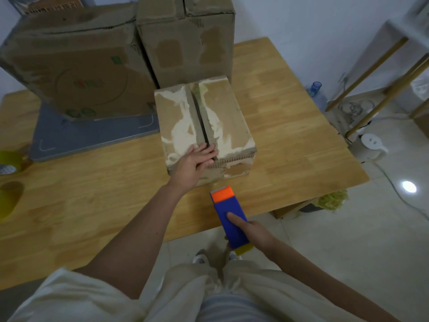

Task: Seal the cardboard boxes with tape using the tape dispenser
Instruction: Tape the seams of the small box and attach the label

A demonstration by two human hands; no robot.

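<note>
A small worn cardboard box point(222, 117) sits on the wooden table point(92, 205), its two top flaps meeting along a dark centre seam. My left hand point(193, 162) lies flat on the near end of the box, fingers across the seam. My right hand point(253, 231) grips a blue tape dispenser point(231, 219) with an orange front, held just off the table's near edge below the box. A bit of yellowish tape roll shows at the dispenser's rear.
Two bigger cardboard boxes point(76, 66) point(188, 40) stand behind the small one, the left one on a grey mat point(92, 133). Yellow tape rolls point(10, 162) lie at the table's left edge. A blue bottle point(316, 91) and a wooden rack point(380, 73) stand on the floor to the right.
</note>
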